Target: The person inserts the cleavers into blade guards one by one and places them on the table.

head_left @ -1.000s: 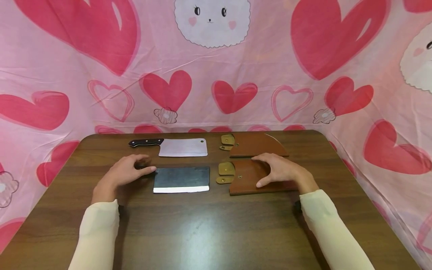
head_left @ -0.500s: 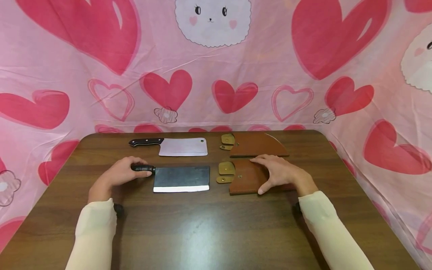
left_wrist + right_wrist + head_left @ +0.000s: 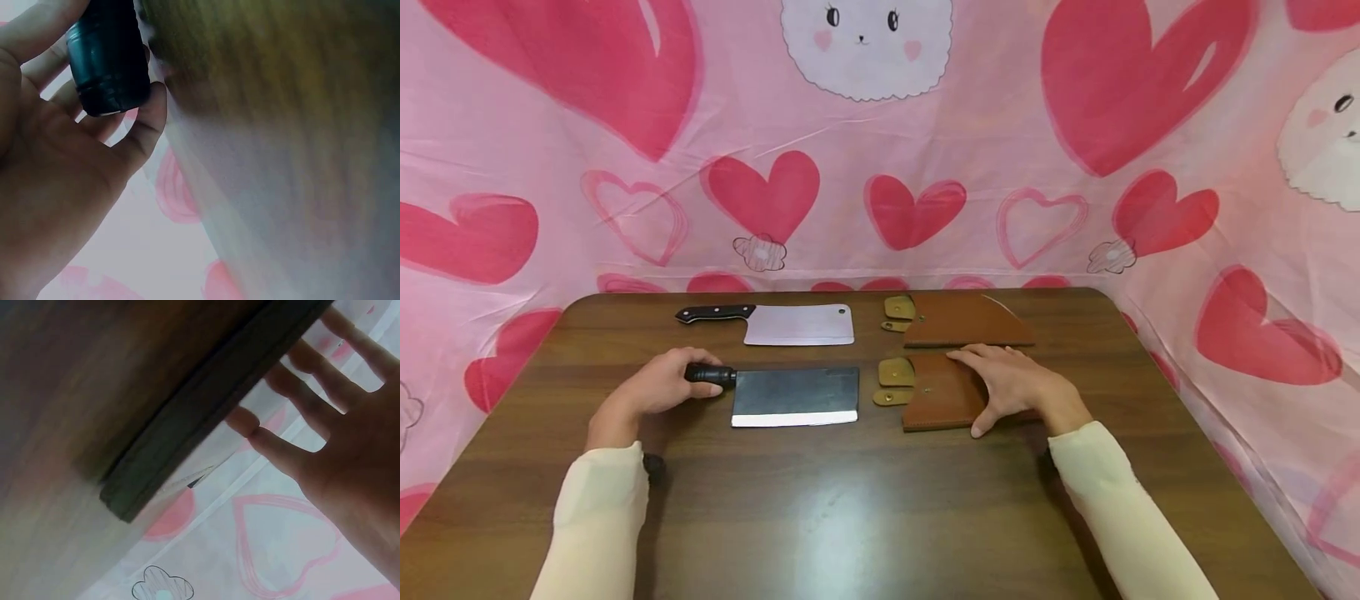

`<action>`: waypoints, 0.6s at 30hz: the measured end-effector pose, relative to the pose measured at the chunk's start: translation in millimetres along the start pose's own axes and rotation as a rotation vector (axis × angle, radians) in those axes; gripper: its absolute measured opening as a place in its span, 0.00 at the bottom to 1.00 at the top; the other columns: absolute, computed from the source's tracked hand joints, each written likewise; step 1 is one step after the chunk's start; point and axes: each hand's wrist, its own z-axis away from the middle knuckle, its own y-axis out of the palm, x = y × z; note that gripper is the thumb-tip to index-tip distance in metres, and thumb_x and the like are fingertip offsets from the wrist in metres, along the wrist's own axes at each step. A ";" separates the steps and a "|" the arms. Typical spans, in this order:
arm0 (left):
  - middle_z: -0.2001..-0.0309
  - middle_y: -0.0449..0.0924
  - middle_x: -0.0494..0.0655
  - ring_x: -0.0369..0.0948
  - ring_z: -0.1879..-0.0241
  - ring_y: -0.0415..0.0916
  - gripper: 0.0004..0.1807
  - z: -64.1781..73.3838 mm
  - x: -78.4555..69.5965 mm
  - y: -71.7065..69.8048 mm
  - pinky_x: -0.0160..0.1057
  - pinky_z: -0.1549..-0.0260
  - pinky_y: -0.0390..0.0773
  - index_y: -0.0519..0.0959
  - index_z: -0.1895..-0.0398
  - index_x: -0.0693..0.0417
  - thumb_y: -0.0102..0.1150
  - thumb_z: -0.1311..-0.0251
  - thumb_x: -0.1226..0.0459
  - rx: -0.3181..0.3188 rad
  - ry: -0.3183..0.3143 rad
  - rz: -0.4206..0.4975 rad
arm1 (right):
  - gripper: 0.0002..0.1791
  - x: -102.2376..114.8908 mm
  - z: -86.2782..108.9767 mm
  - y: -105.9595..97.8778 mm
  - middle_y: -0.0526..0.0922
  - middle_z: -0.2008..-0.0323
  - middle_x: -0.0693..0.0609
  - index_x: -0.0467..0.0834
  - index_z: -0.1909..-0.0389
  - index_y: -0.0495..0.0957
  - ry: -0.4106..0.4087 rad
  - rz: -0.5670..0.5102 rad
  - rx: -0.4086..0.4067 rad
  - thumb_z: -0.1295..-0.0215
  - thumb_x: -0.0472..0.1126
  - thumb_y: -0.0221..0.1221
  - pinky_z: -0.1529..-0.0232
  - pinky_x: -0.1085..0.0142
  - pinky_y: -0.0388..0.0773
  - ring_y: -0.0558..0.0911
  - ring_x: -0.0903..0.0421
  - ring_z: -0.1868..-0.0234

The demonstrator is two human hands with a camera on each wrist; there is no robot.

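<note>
In the head view, my left hand (image 3: 658, 385) holds the black handle of the nearer cleaver (image 3: 793, 392), thumb on the near side. Its dark blade with a bright edge lies flat on the table. The left wrist view shows the butt of the handle (image 3: 109, 62) between thumb and fingers. My right hand (image 3: 1018, 385) spreads across the nearer brown leather sheath (image 3: 936, 392), thumb by its near edge and fingertips by its far edge. From the right wrist, the fingers of my right hand (image 3: 350, 456) look fairly straight, with their tips at the edge of the sheath (image 3: 187, 419).
Behind lies a second cleaver (image 3: 799, 325) with a silvery blade and a black riveted handle. To its right is another brown sheath (image 3: 966, 321) with tan snap straps. A pink heart-printed cloth (image 3: 917, 100) hangs around the wooden table (image 3: 835, 517).
My left hand has closed around the cleaver's handle after hovering over it. The right thumb has shifted slightly to the sheath's near edge. Both cleavers and sheaths stay in place; the view shifts slightly.
</note>
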 end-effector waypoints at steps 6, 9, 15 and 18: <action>0.55 0.81 0.56 0.52 0.55 0.74 0.20 0.8 -0.6 -2.9 0.56 0.52 0.73 0.80 0.48 0.65 0.70 0.38 0.63 0.010 0.000 0.036 | 0.65 2.4 -1.4 -1.0 0.62 0.26 0.43 0.52 0.22 0.58 0.012 0.017 0.000 0.63 0.61 0.81 0.33 0.32 0.55 0.61 0.37 0.27; 0.55 0.80 0.57 0.53 0.55 0.74 0.19 1.6 -1.6 -3.5 0.55 0.51 0.72 0.80 0.48 0.66 0.69 0.37 0.63 0.010 -0.007 0.060 | 0.65 0.7 -0.7 -1.0 0.62 0.26 0.43 0.52 0.22 0.59 -0.001 0.019 -0.009 0.62 0.61 0.80 0.33 0.32 0.54 0.61 0.37 0.27; 0.54 0.78 0.58 0.54 0.53 0.73 0.18 2.9 -1.8 -2.8 0.54 0.51 0.71 0.77 0.47 0.66 0.66 0.35 0.63 0.005 -0.014 0.113 | 0.64 -1.0 -0.2 -1.2 0.62 0.26 0.42 0.51 0.22 0.59 -0.030 0.023 -0.030 0.62 0.62 0.79 0.32 0.33 0.54 0.61 0.37 0.27; 0.54 0.78 0.57 0.52 0.53 0.73 0.18 3.1 -1.0 -2.3 0.51 0.51 0.71 0.77 0.47 0.64 0.66 0.34 0.63 -0.005 0.002 0.132 | 0.63 -0.3 -0.9 -1.2 0.63 0.26 0.42 0.50 0.22 0.60 -0.038 0.025 -0.038 0.62 0.63 0.79 0.32 0.33 0.54 0.61 0.38 0.27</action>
